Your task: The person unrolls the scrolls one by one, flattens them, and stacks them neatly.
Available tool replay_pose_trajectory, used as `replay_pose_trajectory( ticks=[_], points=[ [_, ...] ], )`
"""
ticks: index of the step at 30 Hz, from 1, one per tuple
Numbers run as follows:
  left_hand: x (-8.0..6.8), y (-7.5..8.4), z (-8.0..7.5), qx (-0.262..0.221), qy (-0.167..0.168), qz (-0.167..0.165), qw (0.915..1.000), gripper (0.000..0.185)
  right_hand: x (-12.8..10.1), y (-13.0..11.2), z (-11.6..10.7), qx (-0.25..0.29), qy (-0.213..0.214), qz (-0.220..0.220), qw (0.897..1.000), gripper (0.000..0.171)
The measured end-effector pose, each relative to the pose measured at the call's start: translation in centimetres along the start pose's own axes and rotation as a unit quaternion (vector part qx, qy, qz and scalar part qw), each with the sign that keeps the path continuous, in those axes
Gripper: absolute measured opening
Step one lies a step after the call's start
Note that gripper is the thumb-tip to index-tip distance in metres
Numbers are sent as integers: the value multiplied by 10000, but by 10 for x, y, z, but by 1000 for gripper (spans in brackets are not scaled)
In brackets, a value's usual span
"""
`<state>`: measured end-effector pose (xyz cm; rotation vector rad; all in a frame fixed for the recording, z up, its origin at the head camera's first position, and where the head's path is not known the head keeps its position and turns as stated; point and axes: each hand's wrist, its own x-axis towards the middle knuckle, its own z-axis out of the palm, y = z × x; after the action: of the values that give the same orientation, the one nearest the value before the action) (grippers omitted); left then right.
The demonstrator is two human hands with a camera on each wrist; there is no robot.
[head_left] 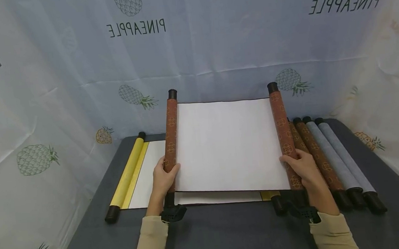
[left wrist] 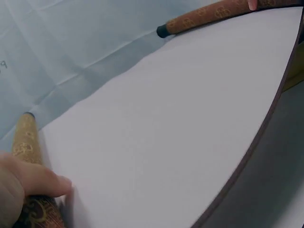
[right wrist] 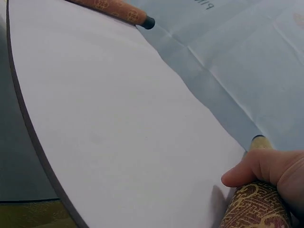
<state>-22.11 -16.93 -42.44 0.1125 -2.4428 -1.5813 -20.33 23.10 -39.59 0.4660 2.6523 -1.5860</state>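
Dark grey table (head_left: 229,235), pineapple-print curtain (head_left: 221,40) behind, unrolled brown-ended scroll (head_left: 229,145) held above

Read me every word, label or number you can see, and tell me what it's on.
"PINEAPPLE", mirrored: cloth backdrop, head view, upper left of centre.
"PINEAPPLE", mirrored: same cloth backdrop, upper right.
Left-edge word and wrist-view fragments on it: cut off, not fully readable.
Open scroll: no visible writing.

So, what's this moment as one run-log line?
left hand: grips left roller | right hand: grips right roller | white sheet: spread between | yellow scroll: beneath
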Motion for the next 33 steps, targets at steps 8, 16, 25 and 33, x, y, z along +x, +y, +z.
replay_pose_trajectory(
  ticks=[8,16,25,33],
  points=[
    [2,2,-1,-392,-152,-688,9967,62,-3,-2,-3,-126,-326,-66,9994,81],
    [1,3,5,-291,6,-710,9971,60,-1,-5,0,302,-327,125,9989,72],
    [3,0,2,-107,227,-367,9990,59,1,-5,4,531,-73,328,9980,76],
    [4,-3,0,-27,150,-398,9991,73,1,-3,1,357,-23,407,9985,92]
  ],
)
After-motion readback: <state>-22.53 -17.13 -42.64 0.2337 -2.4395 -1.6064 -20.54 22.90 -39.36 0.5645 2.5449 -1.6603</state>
